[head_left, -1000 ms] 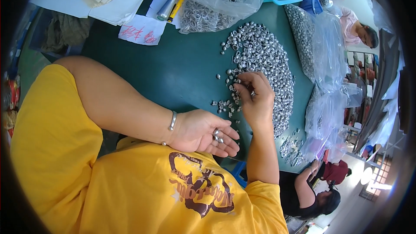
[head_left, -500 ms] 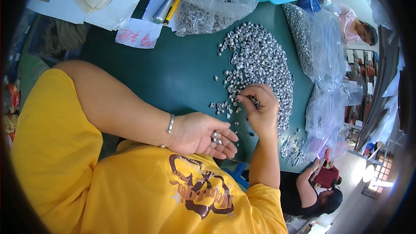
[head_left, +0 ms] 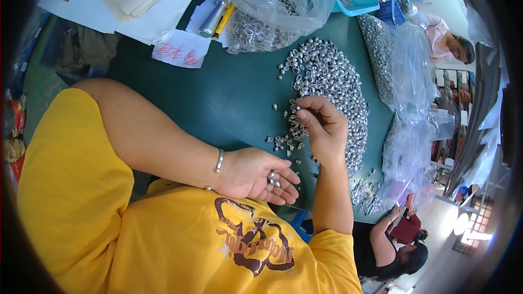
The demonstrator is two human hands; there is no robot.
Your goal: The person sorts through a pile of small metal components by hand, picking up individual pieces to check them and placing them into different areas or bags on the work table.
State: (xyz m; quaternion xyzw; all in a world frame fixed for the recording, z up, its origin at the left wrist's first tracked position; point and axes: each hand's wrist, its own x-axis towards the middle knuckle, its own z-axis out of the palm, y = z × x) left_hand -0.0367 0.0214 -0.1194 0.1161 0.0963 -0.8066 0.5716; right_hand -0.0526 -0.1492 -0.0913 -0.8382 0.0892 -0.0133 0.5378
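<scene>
My left hand (head_left: pixel 253 174) lies palm up with its fingers loosely curled. A few small silver metal caps (head_left: pixel 273 179) rest on its fingers. Above the near edge of the heap, my right hand (head_left: pixel 326 128) pinches one silver cap (head_left: pixel 298 108) between thumb and forefinger. The heap of dome-shaped, hollow metal caps (head_left: pixel 329 68) spreads over the dark green table (head_left: pixel 190 111). A small cluster of loose pieces (head_left: pixel 283 142) lies between my two hands.
Clear bags of metal rings (head_left: pixel 256 32) and caps (head_left: pixel 377 49) stand around the heap. Beyond are a turquoise tray (head_left: pixel 362 0) and a blue basket (head_left: pixel 389 13). A yellow cutter (head_left: pixel 223 20) and papers (head_left: pixel 182 49) lie far left. Several people (head_left: pixel 389 250) sit at right.
My right hand has drawn slightly back from the heap with a cap in its fingertips. The left hand stays nearly in place. The whole view has shifted a little.
</scene>
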